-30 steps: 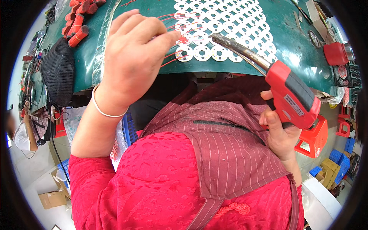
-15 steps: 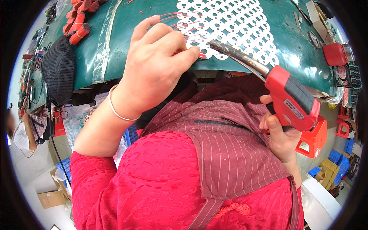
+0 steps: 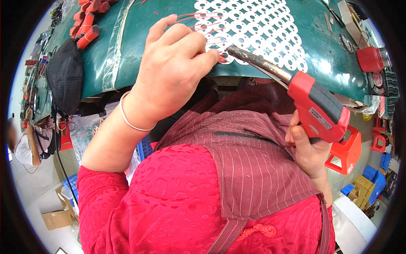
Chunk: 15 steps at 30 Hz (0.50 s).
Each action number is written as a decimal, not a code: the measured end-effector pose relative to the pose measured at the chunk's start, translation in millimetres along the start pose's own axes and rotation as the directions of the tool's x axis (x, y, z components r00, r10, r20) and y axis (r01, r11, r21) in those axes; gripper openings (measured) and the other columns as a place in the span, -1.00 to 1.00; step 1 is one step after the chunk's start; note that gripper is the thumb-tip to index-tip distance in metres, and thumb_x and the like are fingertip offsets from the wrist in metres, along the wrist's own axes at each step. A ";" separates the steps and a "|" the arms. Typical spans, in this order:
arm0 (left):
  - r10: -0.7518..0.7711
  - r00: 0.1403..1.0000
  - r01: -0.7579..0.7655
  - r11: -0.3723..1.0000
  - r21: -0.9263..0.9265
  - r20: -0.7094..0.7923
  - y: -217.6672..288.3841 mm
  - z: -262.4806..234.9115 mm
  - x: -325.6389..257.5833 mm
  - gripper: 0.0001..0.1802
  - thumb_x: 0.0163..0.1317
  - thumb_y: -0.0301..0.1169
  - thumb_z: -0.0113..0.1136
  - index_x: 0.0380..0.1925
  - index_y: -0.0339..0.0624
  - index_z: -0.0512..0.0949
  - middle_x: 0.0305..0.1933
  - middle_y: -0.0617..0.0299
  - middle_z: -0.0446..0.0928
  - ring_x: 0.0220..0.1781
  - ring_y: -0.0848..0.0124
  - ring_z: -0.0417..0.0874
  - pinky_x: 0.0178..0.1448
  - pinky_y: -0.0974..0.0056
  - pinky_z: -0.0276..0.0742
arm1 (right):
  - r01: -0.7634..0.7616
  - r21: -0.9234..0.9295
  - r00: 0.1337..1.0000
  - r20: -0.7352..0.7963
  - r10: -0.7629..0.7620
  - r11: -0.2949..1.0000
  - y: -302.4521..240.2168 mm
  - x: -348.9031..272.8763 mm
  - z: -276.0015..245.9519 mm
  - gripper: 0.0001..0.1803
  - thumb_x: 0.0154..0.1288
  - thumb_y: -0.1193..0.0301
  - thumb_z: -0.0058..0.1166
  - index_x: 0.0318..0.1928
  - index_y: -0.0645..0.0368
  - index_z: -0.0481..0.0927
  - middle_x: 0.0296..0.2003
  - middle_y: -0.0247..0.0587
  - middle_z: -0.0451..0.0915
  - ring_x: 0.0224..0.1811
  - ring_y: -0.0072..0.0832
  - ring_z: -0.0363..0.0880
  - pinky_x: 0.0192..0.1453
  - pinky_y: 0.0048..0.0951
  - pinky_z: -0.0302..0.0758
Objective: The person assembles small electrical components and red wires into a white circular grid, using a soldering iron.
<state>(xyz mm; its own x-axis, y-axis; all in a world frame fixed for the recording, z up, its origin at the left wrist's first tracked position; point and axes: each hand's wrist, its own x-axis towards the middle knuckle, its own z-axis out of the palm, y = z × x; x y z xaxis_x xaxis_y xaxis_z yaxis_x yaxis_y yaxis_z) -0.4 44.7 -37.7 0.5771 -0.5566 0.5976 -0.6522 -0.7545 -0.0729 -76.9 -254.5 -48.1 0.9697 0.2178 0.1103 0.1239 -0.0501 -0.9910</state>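
Observation:
My left hand (image 3: 171, 70) is closed in a pinch at the near-left corner of the rows of white ring-shaped discs (image 3: 237, 37). Thin red wire (image 3: 222, 59) shows at its thumb tip, over the nearest disc. In my right hand (image 3: 311, 154) is a red and black soldering gun (image 3: 320, 111), gripped by its handle. Its dark metal tip points left and hangs just right of my left thumb, near that disc. Several other red wires (image 3: 215, 14) reach onto discs along the left side of the rows. My left fingers hide part of the wires.
Bundles of red wire (image 3: 87, 31) lie at the far left of the green tabletop (image 3: 139, 25). A black mesh-covered object (image 3: 64, 76) stands at its left edge. On the right are a red container (image 3: 370, 59) and, lower down, a red stool (image 3: 349, 152).
The soldering gun and my right hand have shifted slightly left, bringing the tip closer to my left thumb. My left hand stays almost in place.

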 end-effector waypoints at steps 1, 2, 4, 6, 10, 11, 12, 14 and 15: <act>0.001 1.000 -0.001 1.000 0.008 0.008 0.1 -0.2 0.0 -0.79 -0.09 -0.52 0.32 -0.38 -0.01 0.68 -0.46 0.37 0.45 -0.30 0.36 0.52 0.24 0.03 0.40 | 0.005 -0.002 1.000 0.020 -0.005 1.000 -0.2 0.9 -0.4 -0.60 0.27 0.62 0.19 0.12 0.31 0.48 -0.12 -0.14 0.63 -0.33 -0.62 0.55 -0.28 -0.60 0.52; 0.002 1.000 -0.002 1.000 0.008 0.008 0.2 -0.1 0.1 -0.79 -0.09 -0.52 0.32 -0.38 -0.01 0.68 -0.46 0.37 0.45 -0.30 0.36 0.52 0.24 0.03 0.40 | 0.010 -0.003 0.999 0.040 -0.010 1.000 -0.4 1.5 -0.7 -0.61 0.27 0.63 0.19 0.11 0.31 0.49 -0.11 -0.13 0.64 -0.32 -0.63 0.55 -0.27 -0.60 0.51; 0.002 1.000 -0.002 1.000 0.016 0.010 0.3 0.2 0.1 -0.79 -0.09 -0.53 0.31 -0.38 0.00 0.68 -0.46 0.37 0.45 -0.30 0.35 0.52 0.24 0.03 0.40 | 0.008 -0.003 1.000 0.008 -0.008 1.000 -1.6 2.4 2.4 -0.60 0.27 0.63 0.18 0.12 0.31 0.48 -0.09 -0.11 0.64 -0.31 -0.64 0.55 -0.26 -0.60 0.51; 0.005 1.000 -0.005 1.000 0.016 0.007 -0.4 1.1 -0.1 -0.79 -0.09 -0.53 0.31 -0.38 0.00 0.67 -0.46 0.38 0.45 -0.29 0.35 0.52 0.25 0.03 0.40 | 0.005 -0.003 1.000 -0.024 -0.005 1.000 -4.1 3.1 6.4 -0.59 0.27 0.64 0.18 0.13 0.30 0.48 -0.06 -0.10 0.63 -0.29 -0.64 0.55 -0.25 -0.60 0.51; 0.004 1.000 -0.004 1.000 0.016 0.007 -1.1 1.3 -1.1 -0.79 -0.08 -0.52 0.30 -0.38 0.00 0.66 -0.45 0.38 0.44 -0.29 0.35 0.52 0.25 0.03 0.39 | -0.028 0.090 0.999 -0.021 0.030 0.996 -4.9 4.5 8.6 -0.57 0.26 0.64 0.20 0.14 0.28 0.48 -0.03 -0.09 0.63 -0.27 -0.64 0.56 -0.22 -0.59 0.50; 0.003 1.000 -0.004 1.000 0.016 0.007 -1.2 1.3 -0.8 -0.79 -0.08 -0.52 0.30 -0.38 0.00 0.66 -0.45 0.38 0.44 -0.29 0.35 0.52 0.25 0.03 0.39 | -0.027 0.053 0.999 -0.021 0.028 0.998 -4.2 4.5 7.9 -0.57 0.25 0.63 0.20 0.14 0.27 0.49 -0.03 -0.09 0.63 -0.27 -0.64 0.56 -0.23 -0.59 0.50; 0.005 1.000 -0.005 1.000 0.014 0.002 -1.4 1.4 -0.3 -0.79 -0.08 -0.52 0.29 -0.39 0.00 0.66 -0.45 0.38 0.44 -0.29 0.35 0.52 0.25 0.03 0.39 | -0.027 0.053 0.999 -0.021 0.028 0.998 -3.2 4.1 5.0 -0.57 0.25 0.63 0.20 0.14 0.27 0.49 -0.03 -0.09 0.63 -0.27 -0.64 0.56 -0.23 -0.59 0.50; 0.008 1.000 -0.007 1.000 0.011 -0.002 -1.5 1.9 -0.2 -0.80 -0.08 -0.52 0.29 -0.39 0.00 0.66 -0.45 0.38 0.44 -0.29 0.36 0.52 0.25 0.03 0.39 | 0.016 -0.150 0.999 0.044 -0.010 0.989 -0.3 3.1 -2.1 -0.58 0.25 0.64 0.20 0.13 0.28 0.50 -0.02 -0.10 0.64 -0.29 -0.65 0.56 -0.23 -0.60 0.50; 0.007 1.000 -0.007 1.000 0.013 0.001 -1.6 2.2 -0.2 -0.80 -0.08 -0.52 0.29 -0.39 0.00 0.66 -0.45 0.38 0.44 -0.29 0.36 0.52 0.26 0.03 0.39 | 0.016 -0.150 0.999 0.043 -0.009 0.989 0.6 2.8 -2.6 -0.58 0.25 0.64 0.20 0.13 0.28 0.50 -0.02 -0.10 0.64 -0.29 -0.65 0.56 -0.23 -0.60 0.50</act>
<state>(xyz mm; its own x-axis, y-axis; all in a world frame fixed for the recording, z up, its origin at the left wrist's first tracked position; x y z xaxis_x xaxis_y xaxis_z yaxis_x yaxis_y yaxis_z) 1.6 45.3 -39.5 0.5729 -0.5621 0.5965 -0.6498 -0.7551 -0.0875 -73.6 -256.4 -48.2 0.9585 0.2603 0.1162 0.1693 -0.1920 -0.9667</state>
